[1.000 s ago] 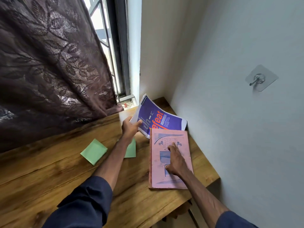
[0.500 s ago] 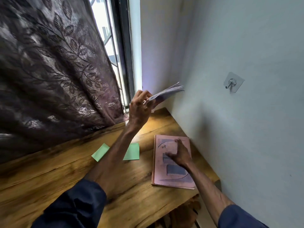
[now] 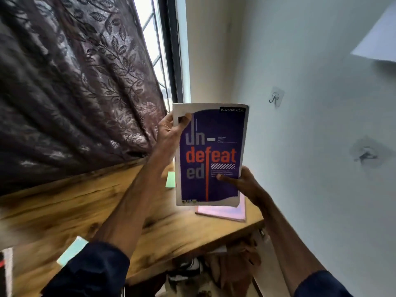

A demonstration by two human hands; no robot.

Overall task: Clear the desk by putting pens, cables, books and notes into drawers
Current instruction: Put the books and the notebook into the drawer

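Now, notebook: purple notebook [image 3: 211,155] upright in the air, lifted clear of the desk [image 3: 85,206].
Grip: left hand [image 3: 169,133] pinches its top-left corner; right hand [image 3: 246,185], moved off the pink book [image 3: 222,212], clasps the lower right edge.
Below the grip: pink book and green note [image 3: 170,180] still lying on the desk.
Meaning: one book ready for a drawer; those two remain.

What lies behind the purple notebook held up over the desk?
Only a strip of pink book on the wooden desk and part of a green sticky note show; the rest is covered.
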